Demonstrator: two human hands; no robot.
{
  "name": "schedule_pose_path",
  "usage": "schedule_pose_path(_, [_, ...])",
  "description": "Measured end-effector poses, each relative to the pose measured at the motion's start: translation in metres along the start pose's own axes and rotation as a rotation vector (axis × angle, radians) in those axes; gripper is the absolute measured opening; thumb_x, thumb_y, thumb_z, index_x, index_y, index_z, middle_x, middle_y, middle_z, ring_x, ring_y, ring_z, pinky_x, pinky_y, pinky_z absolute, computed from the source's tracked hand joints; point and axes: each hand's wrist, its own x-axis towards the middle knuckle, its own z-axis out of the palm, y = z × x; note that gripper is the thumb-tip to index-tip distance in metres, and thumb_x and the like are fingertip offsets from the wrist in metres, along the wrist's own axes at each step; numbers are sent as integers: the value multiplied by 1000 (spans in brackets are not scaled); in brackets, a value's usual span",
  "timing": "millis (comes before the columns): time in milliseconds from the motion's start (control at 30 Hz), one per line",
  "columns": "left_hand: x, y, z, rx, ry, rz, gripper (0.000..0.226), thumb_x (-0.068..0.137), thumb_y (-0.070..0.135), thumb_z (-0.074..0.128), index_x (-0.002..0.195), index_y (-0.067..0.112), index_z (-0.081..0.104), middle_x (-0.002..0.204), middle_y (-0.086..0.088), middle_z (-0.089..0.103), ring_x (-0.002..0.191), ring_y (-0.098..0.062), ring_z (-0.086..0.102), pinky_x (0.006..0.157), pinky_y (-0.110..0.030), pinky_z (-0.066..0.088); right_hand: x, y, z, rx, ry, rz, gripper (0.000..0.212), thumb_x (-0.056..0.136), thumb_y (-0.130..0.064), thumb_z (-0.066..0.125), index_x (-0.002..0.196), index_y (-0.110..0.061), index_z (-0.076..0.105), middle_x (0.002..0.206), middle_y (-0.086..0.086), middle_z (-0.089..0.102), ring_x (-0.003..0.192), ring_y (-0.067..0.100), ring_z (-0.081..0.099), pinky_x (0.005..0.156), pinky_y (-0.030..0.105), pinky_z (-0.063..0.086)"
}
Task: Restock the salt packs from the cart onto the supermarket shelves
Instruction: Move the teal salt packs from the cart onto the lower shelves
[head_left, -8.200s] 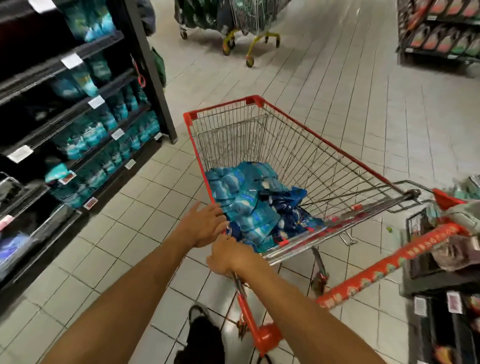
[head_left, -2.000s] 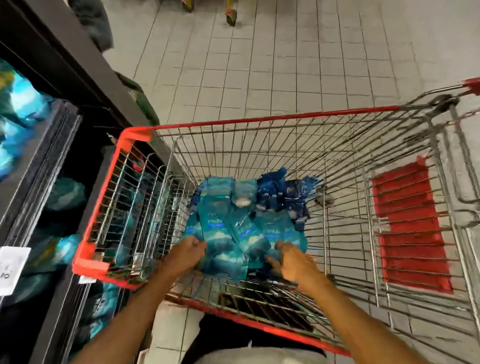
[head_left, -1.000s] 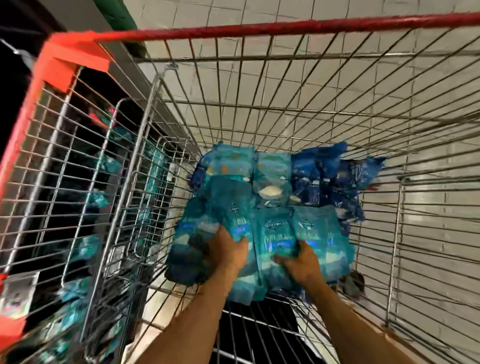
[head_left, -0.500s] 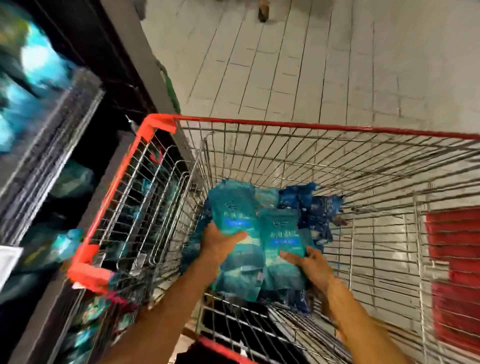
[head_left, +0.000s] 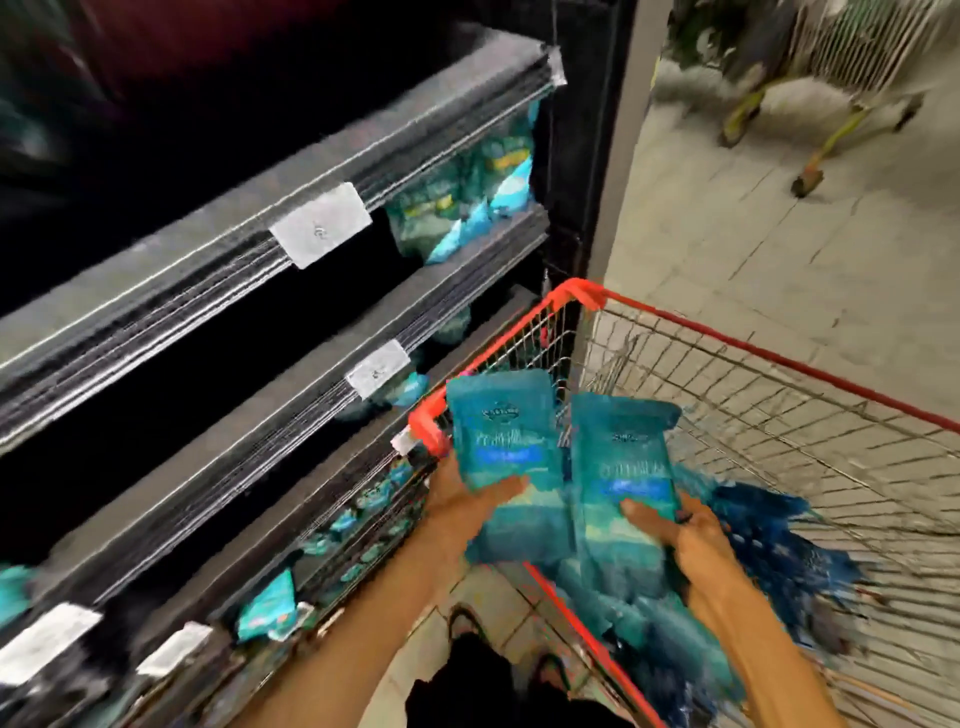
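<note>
Teal salt packs, one to each hand, lifted clear above the cart (head_left: 753, 358) rim in the head view. Left hand (head_left: 467, 501) curled round the lower half of the left pack (head_left: 501, 431), thumb across its front; right hand (head_left: 675, 525) gripping the right pack (head_left: 623, 457) the same way, thumb on the face, fingers behind. More packs (head_left: 769, 540) heaped below and beyond the right fingers, blurred. Shelves (head_left: 291, 332) off to the left of the left fingers, dark gaps showing between a few stocked packs. Step in hand, by the look of it: carrying the pair from cart to shelf. Next move likely a swing leftward, both packs kept upright, then slid into a gap behind the shelf lip without knocking the neighbours over.
</note>
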Motion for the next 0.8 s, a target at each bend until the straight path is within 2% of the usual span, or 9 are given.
schedule_pose_path(67, [-13, -9, -32, -44, 68, -10, 41, 76, -3, 78, 111, 10, 63, 108, -11, 72, 98, -28, 69, 88, -41, 56, -1, -2, 27, -38, -111, -7, 19, 76, 2, 77, 79, -15, 69, 66, -14, 74, 65, -2, 71, 64, 18, 59])
schedule_pose_path(100, [-18, -15, -46, -60, 93, -12, 39, 75, -2, 79, 107, 14, 65, 101, -7, 74, 92, -25, 70, 85, -39, 57, 0, -1, 38, -46, -150, -14, 27, 78, 8, 73, 68, -16, 69, 59, -18, 70, 55, -7, 67, 53, 11, 53])
schedule_pose_path(133, [-24, -22, -63, -80, 123, -16, 37, 73, -1, 81, 102, 18, 66, 97, -4, 74, 87, -22, 71, 82, -37, 57, 0, 1, 53, -76, -210, 0, 27, 77, 9, 74, 62, -14, 73, 64, -13, 74, 55, -3, 68, 52, 12, 53])
schedule_pose_path(200, [-35, -37, -98, -120, 161, -37, 39, 71, 3, 83, 104, 17, 68, 100, -4, 76, 90, -22, 72, 85, -38, 58, -7, 7, 90, -125, -326, 20, 18, 70, -8, 82, 84, -18, 81, 92, 11, 78, 78, 20, 76, 72, 34, 62])
schedule_pose_path(233, [-40, -45, -115, -141, 169, -44, 43, 71, 4, 84, 109, 15, 67, 103, -5, 76, 93, -22, 72, 85, -37, 58, -9, 14, 105, -126, -365, 32, 30, 65, -17, 86, 94, -19, 79, 100, 16, 77, 88, 29, 75, 80, 45, 61])
schedule_pose_path(267, [-45, -52, -129, -154, 177, -46, 46, 71, 5, 84, 112, 14, 67, 105, -4, 76, 95, -20, 72, 84, -33, 58, -10, 21, 118, -128, -393, 47, 40, 62, -24, 88, 100, -18, 78, 103, 17, 76, 92, 33, 74, 81, 50, 60])
schedule_pose_path(367, [-56, -77, -177, -181, 237, -59, 46, 71, 9, 85, 113, 17, 68, 105, 0, 76, 98, -17, 71, 87, -29, 56, -18, 43, 170, -155, -441, 108, 47, 61, -27, 89, 105, -18, 77, 104, 15, 76, 91, 33, 75, 70, 41, 60])
schedule_pose_path(567, [-55, -133, -252, -229, 287, -112, 42, 71, 14, 86, 109, 21, 71, 103, 4, 76, 100, -16, 71, 94, -36, 55, -29, 99, 246, -180, -477, 185, 45, 60, -19, 87, 104, -16, 76, 107, 16, 75, 95, 34, 74, 72, 42, 61])
schedule_pose_path(800, [-37, -167, -277, -297, 333, -133, 25, 74, 17, 85, 90, 33, 77, 95, 11, 77, 84, 0, 71, 61, -9, 50, -17, 132, 277, -205, -526, 276, 42, 72, -19, 81, 113, -16, 72, 113, 15, 74, 101, 34, 72, 80, 50, 60])
